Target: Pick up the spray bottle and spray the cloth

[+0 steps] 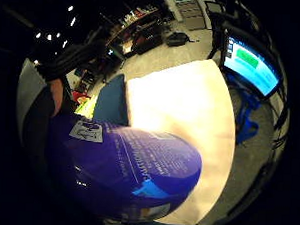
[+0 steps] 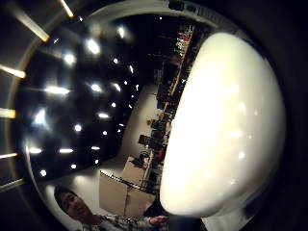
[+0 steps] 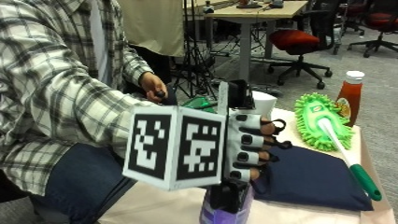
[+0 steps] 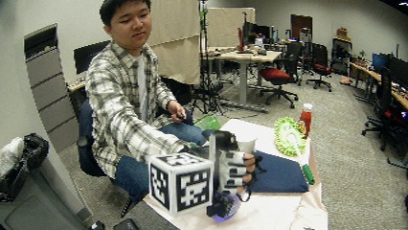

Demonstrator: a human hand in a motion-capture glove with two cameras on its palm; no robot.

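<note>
My gloved right hand (image 3: 249, 144) grips a spray bottle and holds it upright over the table's near end. The bottle's purple body (image 3: 227, 212) shows below the hand and its white spray head (image 3: 264, 103) above the fingers. In the little finger side view the purple bottle (image 1: 132, 167) fills the picture close to the palm. In the thumb side view the white spray head (image 2: 226, 125) looms large. A navy blue cloth (image 3: 311, 177) lies folded on the table, just right of the hand. The wide view shows the hand (image 4: 236, 170) beside the cloth (image 4: 277, 175).
A green mop duster (image 3: 320, 119) with a green-and-white handle lies along the cloth's far edge. A ketchup bottle (image 3: 349, 95) stands at the table's back corner. The table (image 3: 168, 205) has a cream cover. The person's bare left hand (image 3: 154, 87) stays near their lap.
</note>
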